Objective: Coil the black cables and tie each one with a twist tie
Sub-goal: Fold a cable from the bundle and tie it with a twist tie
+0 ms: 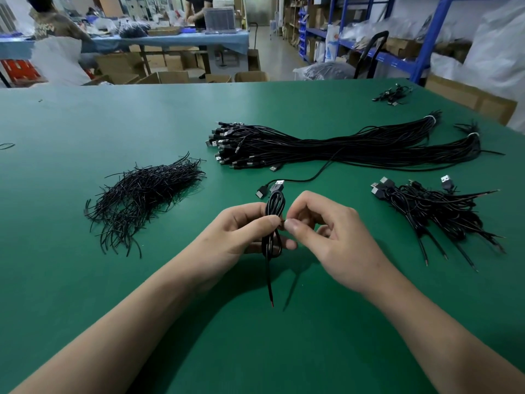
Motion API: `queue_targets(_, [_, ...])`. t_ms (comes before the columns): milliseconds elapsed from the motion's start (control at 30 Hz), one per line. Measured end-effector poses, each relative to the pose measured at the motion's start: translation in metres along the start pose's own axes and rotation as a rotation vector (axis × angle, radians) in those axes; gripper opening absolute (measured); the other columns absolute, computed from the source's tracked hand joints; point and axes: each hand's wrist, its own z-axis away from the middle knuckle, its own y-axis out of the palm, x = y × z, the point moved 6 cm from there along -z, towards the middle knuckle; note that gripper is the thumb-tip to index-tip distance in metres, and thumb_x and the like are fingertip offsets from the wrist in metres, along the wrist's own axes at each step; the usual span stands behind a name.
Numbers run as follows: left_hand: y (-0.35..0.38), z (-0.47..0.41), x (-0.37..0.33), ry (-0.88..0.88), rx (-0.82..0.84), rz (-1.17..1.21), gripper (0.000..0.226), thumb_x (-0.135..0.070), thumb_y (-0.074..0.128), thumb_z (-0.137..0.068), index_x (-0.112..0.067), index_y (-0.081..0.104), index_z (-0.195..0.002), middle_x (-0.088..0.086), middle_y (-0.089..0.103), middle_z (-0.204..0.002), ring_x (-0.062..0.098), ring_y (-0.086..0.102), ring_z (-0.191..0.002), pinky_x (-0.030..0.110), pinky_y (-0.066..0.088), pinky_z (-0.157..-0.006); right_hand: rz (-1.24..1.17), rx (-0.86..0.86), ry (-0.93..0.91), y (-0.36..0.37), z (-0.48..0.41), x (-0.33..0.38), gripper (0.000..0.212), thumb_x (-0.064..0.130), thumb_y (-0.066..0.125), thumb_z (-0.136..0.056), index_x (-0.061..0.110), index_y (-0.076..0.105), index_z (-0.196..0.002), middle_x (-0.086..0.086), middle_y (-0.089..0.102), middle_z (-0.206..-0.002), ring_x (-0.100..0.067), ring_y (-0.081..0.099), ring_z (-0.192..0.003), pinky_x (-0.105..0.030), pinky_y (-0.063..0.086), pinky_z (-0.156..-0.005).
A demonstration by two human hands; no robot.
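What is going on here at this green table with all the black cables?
A person is bundling cables. The left hand grips a coil upright above the table, and the right hand pinches it at its middle, probably twisting a tie on; the tie itself is too small to see. To the left lie loose ties, behind are uncoiled cables, and to the right a heap of coils.

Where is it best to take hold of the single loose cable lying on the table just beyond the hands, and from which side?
Probably at its plug, pinched from above on the near side. The loose cable lies flat there, free of the piles and within easy reach, while its far end runs into the big bundle.
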Motion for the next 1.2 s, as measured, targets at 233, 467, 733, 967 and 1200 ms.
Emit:
queue_targets(233, [-0.005,0.000,-0.002,0.011,-0.034,-0.016,0.014,-0.021,0.060,-0.096,-0.015,0.071,-0.090,0.001,0.067,-0.081,0.024,0.075,-0.077,0.023,0.055,-0.073,-0.028,0.016,0.017,0.003,0.000,0.000,0.010,0.031,0.060,-0.092,0.027,0.059,-0.083,0.003,0.058,-0.072,-0.019,0.053,-0.071,-0.043,0.040,-0.061])
queue_targets(467, [-0.004,-0.003,0.002,0.059,-0.049,-0.231,0.026,-0.022,0.063,-0.100,0.003,0.065,-0.095,0.001,0.069,-0.076,0.014,0.060,-0.067,0.024,0.049,-0.064,-0.125,0.185,0.153,0.014,0.002,-0.018,0.031,0.046,0.056,-0.097,0.020,0.060,-0.081,0.019,0.054,-0.057,0.000,0.045,-0.053,-0.017,0.035,-0.057])
queue_targets(733, [-0.005,-0.001,-0.002,0.073,-0.065,-0.347,0.024,-0.033,0.064,-0.097,-0.011,0.067,-0.087,0.022,0.057,-0.076,0.016,0.049,-0.069,0.032,0.039,-0.066,-0.087,0.199,0.225,0.013,0.002,-0.026,0.025,0.035,0.056,-0.102,0.021,0.065,-0.083,0.006,0.055,-0.057,-0.009,0.042,-0.051,-0.026,0.036,-0.052])
queue_targets(967, [-0.002,0.001,-0.007,0.103,-0.137,-0.318,0.027,-0.024,0.064,-0.097,0.004,0.064,-0.096,0.033,0.062,-0.093,0.023,0.062,-0.082,0.055,0.050,-0.088,-0.397,0.139,0.293,0.019,0.004,-0.027,0.030,0.022,0.051,-0.105,0.012,0.057,-0.077,0.006,0.040,-0.054,-0.006,0.032,-0.048,-0.014,0.028,-0.046])
queue_targets(1200, [-0.004,0.003,-0.007,0.139,-0.196,-0.372,0.012,-0.011,0.068,-0.095,-0.015,0.072,-0.106,0.007,0.075,-0.097,0.013,0.071,-0.086,0.027,0.054,-0.082,-0.481,0.113,0.372,0.019,0.005,-0.029,0.030,0.023,0.052,-0.104,0.016,0.055,-0.076,0.005,0.031,-0.056,-0.008,0.023,-0.047,-0.015,0.023,-0.043])
